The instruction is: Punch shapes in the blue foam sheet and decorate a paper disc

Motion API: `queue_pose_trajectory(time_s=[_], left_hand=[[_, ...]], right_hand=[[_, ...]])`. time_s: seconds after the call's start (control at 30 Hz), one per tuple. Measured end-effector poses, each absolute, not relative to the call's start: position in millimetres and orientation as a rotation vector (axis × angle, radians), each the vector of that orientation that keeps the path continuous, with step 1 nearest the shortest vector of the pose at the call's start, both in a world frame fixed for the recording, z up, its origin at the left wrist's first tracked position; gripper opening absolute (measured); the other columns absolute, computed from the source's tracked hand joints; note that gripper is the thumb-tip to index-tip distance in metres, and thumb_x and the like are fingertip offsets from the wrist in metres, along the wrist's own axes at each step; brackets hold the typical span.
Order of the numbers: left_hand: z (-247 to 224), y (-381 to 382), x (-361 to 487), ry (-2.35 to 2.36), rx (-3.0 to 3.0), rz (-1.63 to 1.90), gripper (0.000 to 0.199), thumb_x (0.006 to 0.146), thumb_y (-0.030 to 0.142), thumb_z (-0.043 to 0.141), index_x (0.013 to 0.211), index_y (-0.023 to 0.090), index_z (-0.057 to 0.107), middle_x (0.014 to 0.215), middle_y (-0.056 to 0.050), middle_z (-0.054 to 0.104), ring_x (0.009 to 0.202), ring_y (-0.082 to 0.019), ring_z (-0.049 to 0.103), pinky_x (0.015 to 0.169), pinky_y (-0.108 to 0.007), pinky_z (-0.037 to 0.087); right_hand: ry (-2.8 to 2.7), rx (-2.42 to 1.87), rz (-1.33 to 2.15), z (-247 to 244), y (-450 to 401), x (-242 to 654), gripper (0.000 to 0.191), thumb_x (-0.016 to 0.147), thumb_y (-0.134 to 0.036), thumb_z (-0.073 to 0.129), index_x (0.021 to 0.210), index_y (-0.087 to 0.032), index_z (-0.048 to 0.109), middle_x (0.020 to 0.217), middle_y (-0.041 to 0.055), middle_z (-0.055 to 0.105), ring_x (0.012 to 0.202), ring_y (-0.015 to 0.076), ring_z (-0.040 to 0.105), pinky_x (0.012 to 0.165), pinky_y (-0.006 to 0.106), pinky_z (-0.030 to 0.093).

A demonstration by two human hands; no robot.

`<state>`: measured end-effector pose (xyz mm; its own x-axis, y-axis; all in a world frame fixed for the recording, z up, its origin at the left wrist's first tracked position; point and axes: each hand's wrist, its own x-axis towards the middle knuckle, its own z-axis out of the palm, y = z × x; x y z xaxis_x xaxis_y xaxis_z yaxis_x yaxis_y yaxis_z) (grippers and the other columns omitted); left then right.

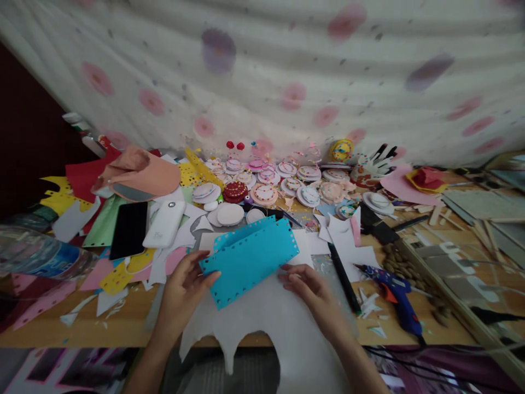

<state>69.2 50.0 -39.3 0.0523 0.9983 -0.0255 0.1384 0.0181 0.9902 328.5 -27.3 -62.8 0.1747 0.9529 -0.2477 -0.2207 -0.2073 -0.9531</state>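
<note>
My left hand [184, 290] pinches the left end of a bright blue sheet of paper [254, 262], thumb on top and fingers behind. Small holes run along the edges of the sheet, which looks folded or doubled, with a second layer [241, 234] showing behind. By the lower right edge of the blue paper is my right hand [311, 293], its fingers loosely curved and apart; I cannot tell whether the fingertips touch the paper. Beneath both hands lies a large white sheet [262, 320] with a scalloped cut-out edge hanging over the table's front.
Several small decorated paper discs [264, 194] crowd the back. A black phone [129, 230], a white power bank [164, 224], a plastic bottle [45, 257] and a peach cap [143, 175] are at left. A black marker [343, 279] and a blue glue gun [400, 301] lie at right.
</note>
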Motion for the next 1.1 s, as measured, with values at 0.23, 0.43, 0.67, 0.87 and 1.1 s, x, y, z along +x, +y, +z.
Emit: queue_pose_trajectory(time_s=[0.23, 0.43, 0.67, 0.87, 1.1], left_hand=[[-37, 52, 57, 1.362, 1.945, 1.203, 0.008, 0.083, 0.031, 0.067, 0.084, 0.024, 0.072, 0.102, -0.004, 0.067, 0.100, -0.022, 0.062, 0.089, -0.036, 0.053], [-22, 40, 41, 0.927, 2.277, 0.972, 0.020, 0.086, 0.012, 0.059, 0.092, 0.027, 0.070, 0.100, -0.002, 0.069, 0.093, -0.017, 0.067, 0.081, -0.026, 0.055], [-44, 25, 43, 0.816, 2.146, 0.515, 0.010, 0.086, 0.015, 0.055, 0.090, 0.023, 0.058, 0.118, -0.008, 0.069, 0.120, -0.022, 0.058, 0.096, -0.037, 0.052], [-49, 24, 40, 0.675, 2.230, 0.277, 0.029, 0.073, 0.029, 0.074, 0.098, 0.023, 0.061, 0.129, -0.012, 0.062, 0.133, -0.031, 0.046, 0.108, -0.055, 0.039], [-68, 36, 34, 0.803, 2.455, 0.357, 0.017, 0.089, 0.017, 0.057, 0.097, 0.025, 0.070, 0.126, -0.005, 0.066, 0.131, -0.025, 0.048, 0.114, -0.057, 0.029]], right_hand=[[-0.985, -1.356, 0.729, -78, -23, 334, 0.021, 0.085, -0.035, 0.066, 0.077, -0.020, 0.053, 0.088, 0.0049, 0.060, 0.083, 0.0174, 0.059, 0.073, 0.030, 0.050], [-1.459, -1.434, 0.447, -64, -38, 344, 0.024, 0.083, -0.024, 0.067, 0.100, -0.023, 0.049, 0.125, 0.0122, 0.052, 0.114, 0.0264, 0.053, 0.095, 0.046, 0.045], [-1.945, -1.371, 0.515, -69, -55, 339, 0.028, 0.088, -0.014, 0.058, 0.112, -0.025, 0.050, 0.106, 0.0085, 0.063, 0.099, 0.0231, 0.060, 0.084, 0.039, 0.051], [-1.967, -1.390, 0.519, -73, -58, 347, 0.023, 0.086, -0.007, 0.052, 0.103, -0.023, 0.051, 0.092, 0.0065, 0.064, 0.087, 0.0218, 0.059, 0.074, 0.035, 0.051], [-2.136, -1.333, 0.550, -63, -54, 346, 0.013, 0.093, -0.021, 0.054, 0.096, -0.023, 0.066, 0.090, 0.0069, 0.067, 0.085, 0.0214, 0.060, 0.074, 0.035, 0.051]])
